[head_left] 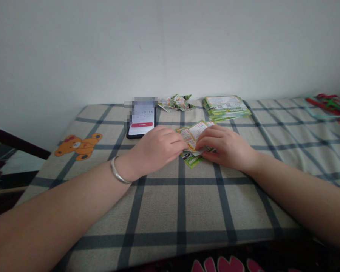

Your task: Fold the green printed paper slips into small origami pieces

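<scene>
Between my two hands a green, white and orange printed paper (193, 136) lies at an angle, partly folded over. My left hand (161, 147), with a silver bangle on its wrist, has its fingers closed on the paper's left edge. From the right, my right hand (225, 145) grips the paper with bent fingers. Part of the green printed side (193, 161) shows below the fold; my fingers hide the rest. Behind my right hand is a stack of similar printed papers (226, 105). Farther back, folded pointed paper pieces (177, 102) lie by the wall.
A phone (141, 126) with a lit screen lies behind my left hand. An orange bear cutout (78, 146) is at the left on the checked tablecloth (155, 211). At the far right sits a clear-rimmed container with red and green items (333, 105). The wall borders the table's back.
</scene>
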Action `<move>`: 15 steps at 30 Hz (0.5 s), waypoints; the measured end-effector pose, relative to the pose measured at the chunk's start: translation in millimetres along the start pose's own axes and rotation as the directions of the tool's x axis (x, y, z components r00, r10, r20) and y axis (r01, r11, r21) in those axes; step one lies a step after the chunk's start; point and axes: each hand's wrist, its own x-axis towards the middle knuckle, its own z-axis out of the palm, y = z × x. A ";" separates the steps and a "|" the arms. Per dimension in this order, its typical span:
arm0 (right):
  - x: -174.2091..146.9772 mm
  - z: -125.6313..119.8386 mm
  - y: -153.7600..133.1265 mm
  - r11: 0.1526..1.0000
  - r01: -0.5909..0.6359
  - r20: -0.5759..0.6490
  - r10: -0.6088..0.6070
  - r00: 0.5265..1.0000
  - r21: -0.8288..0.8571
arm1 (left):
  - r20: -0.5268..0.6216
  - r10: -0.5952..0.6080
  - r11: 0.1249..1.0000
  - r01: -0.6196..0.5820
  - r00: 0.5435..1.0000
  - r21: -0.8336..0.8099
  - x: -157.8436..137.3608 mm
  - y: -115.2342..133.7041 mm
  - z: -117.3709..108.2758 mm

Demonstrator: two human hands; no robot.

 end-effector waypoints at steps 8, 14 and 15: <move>0.0 0.9 0.9 1.000 0.008 -0.012 -0.008 1.000 -0.006 | -0.020 0.001 0.998 -0.002 1.000 -0.056 -0.4 -0.1 -0.3; -0.9 1.6 4.8 0.999 0.014 -0.009 -0.014 1.000 -0.051 | -0.025 0.001 0.991 -0.005 1.000 -0.131 -0.1 -0.6 0.3; -1.0 1.3 5.9 0.998 0.022 -0.009 -0.023 1.000 -0.058 | -0.026 0.004 0.991 -0.008 1.000 -0.130 -0.1 -0.6 0.1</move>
